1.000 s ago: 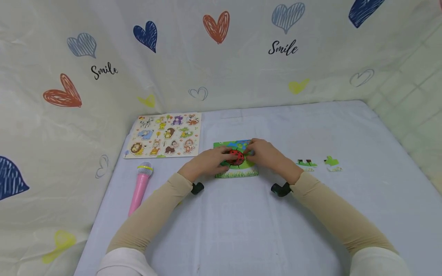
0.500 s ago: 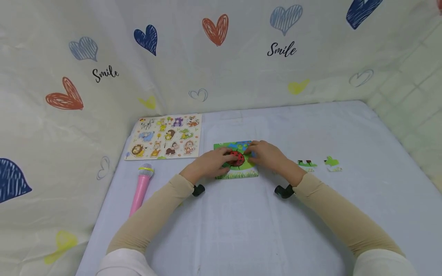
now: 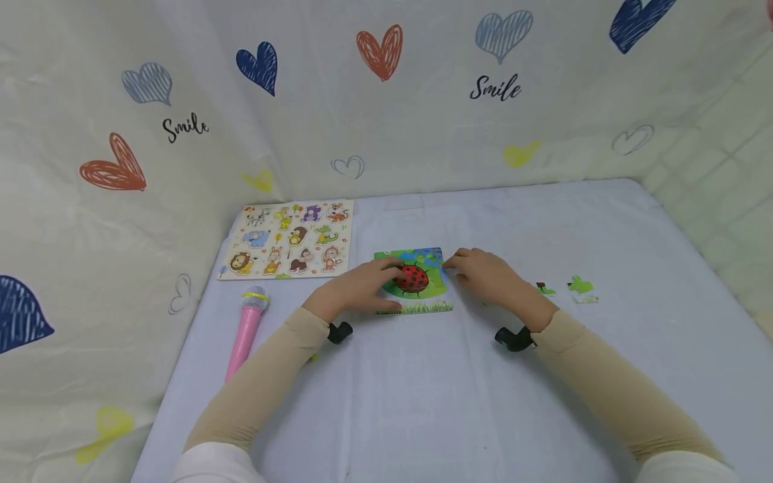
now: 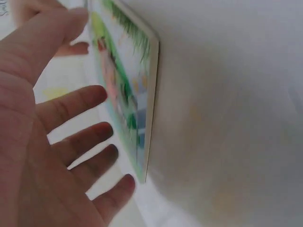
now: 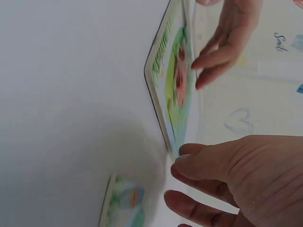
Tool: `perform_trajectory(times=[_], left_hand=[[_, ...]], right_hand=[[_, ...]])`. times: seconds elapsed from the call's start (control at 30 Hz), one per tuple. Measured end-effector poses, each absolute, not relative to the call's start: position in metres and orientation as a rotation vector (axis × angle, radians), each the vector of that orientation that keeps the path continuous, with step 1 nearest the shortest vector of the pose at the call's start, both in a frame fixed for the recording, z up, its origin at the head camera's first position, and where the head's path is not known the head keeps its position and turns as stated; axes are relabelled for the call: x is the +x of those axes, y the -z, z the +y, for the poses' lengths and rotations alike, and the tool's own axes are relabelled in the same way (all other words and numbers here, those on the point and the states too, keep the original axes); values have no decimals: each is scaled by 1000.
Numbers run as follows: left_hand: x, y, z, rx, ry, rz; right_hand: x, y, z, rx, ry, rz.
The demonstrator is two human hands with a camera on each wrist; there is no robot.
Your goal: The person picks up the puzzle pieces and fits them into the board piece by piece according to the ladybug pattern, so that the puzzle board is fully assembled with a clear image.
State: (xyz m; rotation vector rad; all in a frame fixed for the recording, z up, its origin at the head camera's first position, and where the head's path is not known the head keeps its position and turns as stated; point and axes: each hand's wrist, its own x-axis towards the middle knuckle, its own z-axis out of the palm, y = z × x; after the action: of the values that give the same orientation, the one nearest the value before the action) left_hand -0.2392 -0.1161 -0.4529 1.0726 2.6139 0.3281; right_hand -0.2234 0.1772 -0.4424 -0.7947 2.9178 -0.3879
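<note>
Near the left edge of the desk (image 3: pixel 423 402), a pink microphone (image 3: pixel 247 329) is laid; an animal board (image 3: pixel 286 238) is placed at the far left corner. The left hand (image 3: pixel 356 285) is found open, fingers spread over the left side of the ladybird board (image 3: pixel 419 282); contact cannot be confirmed. The ladybird board lies flat about mid-width, nearer the far edge of the desk than the near one.

At its right edge the right hand (image 3: pixel 483 275) is noted with fingers loosely bent; nothing is seen to be gripped. Toward the right edge of the desk, a dark-and-green piece (image 3: pixel 546 290) is partly hidden by the right hand, and a green-and-white piece (image 3: pixel 581 285) is located beyond it.

The step is judged to be the fitting of picture pieces. For good work, the ladybird board should be steadied by the left hand, each piece turned until its printed grass or outline runs on, and seams pressed flush before another piece is taken.

Writing: "Smile" is read twice on the printed backdrop (image 3: pixel 423 121), above the far left corner and above the right half of the far edge. No brand could be read on the microphone or either board.
</note>
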Motion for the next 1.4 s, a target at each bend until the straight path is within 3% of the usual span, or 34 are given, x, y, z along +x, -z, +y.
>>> perform_trajectory(times=[0.3, 0.63, 1.03, 1.4], left_hand=[[-234, 450, -142, 881, -248, 2624], [-225, 451, -151, 898, -274, 2641], [-227, 456, -150, 890, -271, 2656], [-229, 453, -148, 905, -256, 2645]], right_hand=[[-202, 426, 221, -735, 277, 2942], [-191, 430, 244, -656, 237, 2895], [-194, 436, 233, -671, 372, 2919], [-204, 436, 183, -817, 514, 2894]])
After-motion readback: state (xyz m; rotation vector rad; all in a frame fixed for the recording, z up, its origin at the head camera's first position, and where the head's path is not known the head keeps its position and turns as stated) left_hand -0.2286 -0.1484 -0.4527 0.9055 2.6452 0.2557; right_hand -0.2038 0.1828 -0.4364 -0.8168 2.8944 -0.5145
